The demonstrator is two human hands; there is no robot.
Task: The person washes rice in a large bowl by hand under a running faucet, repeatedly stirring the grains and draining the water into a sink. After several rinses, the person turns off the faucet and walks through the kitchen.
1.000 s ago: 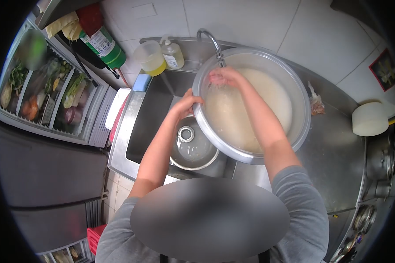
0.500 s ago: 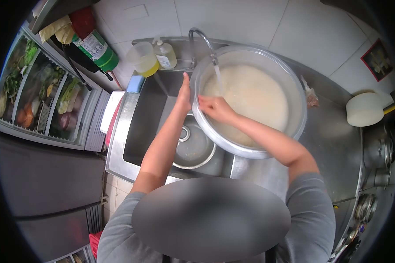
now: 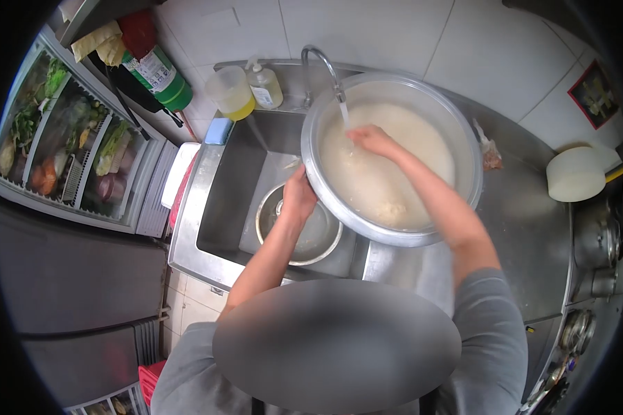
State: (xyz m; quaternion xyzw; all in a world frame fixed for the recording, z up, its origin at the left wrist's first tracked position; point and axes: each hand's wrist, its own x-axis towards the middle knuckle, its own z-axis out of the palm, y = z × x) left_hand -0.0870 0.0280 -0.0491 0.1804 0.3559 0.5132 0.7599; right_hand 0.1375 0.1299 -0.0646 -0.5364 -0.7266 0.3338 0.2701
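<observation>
Big metal pot (image 3: 394, 238) is parked at the back left corner of the worktop (image 3: 526, 242), with its left side stuck out over the right edge of the sink (image 3: 232, 180). It's filled with cloudy water (image 3: 374, 183), pale stuff underneath. A round metal bowl (image 3: 320, 235) is set near the sink's front edge. Hands are kept apart: the left hand (image 3: 300, 195) is placed against the pot's outer left rim (can't tell if it's really gripped), and the right hand (image 3: 371, 140) is held inside, fingers curled, by the stream from the tap (image 3: 340, 93). Can't tell if anything's pinched there. At the sink's back left corner, a blue sponge (image 3: 219, 131), a tub of yellow liquid (image 3: 228, 93) and a pump bottle (image 3: 265, 86) are lined up. Pump bottle's labelled, but the print's too small. Same with the green bottle (image 3: 169, 86) further left: white label, no brand readable.
</observation>
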